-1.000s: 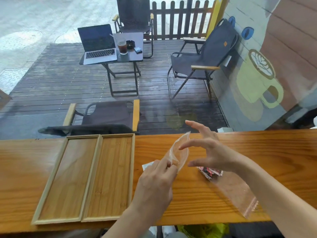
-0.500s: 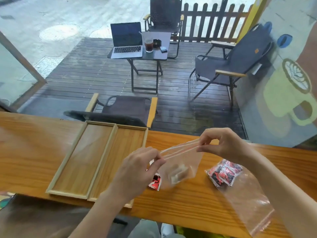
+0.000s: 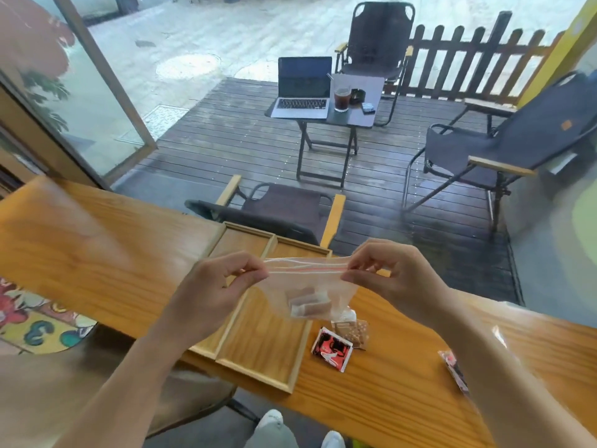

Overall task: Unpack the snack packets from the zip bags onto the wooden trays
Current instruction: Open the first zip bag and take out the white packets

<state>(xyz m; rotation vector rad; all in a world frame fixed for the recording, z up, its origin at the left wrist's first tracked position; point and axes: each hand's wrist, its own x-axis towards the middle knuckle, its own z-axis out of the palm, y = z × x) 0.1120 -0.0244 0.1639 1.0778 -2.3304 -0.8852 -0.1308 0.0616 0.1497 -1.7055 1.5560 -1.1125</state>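
I hold a clear zip bag [image 3: 310,286] in the air above the right wooden tray [image 3: 265,347]. My left hand [image 3: 213,289] pinches the left end of its red zip strip; my right hand [image 3: 387,279] pinches the right end. Brown snack packets [image 3: 308,305] sit in the bag's bottom. The left wooden tray [image 3: 239,242] lies beside the right one, mostly hidden by my left hand. On the counter right of the trays lie a red, black and white packet [image 3: 331,349] and a tan cracker packet [image 3: 352,329]. A second zip bag [image 3: 455,373] with red packets lies far right.
The wooden counter [image 3: 97,253] runs across the view, its near edge just below the trays. Beyond the glass is a deck with folding chairs [image 3: 284,211] and a small table holding a laptop [image 3: 303,88] and a drink [image 3: 341,99]. My shoes show below the counter.
The view has swung left and down. Both hands raised the zip bag and stretched its zip strip taut between them. Two loose packets now show on the counter under it.
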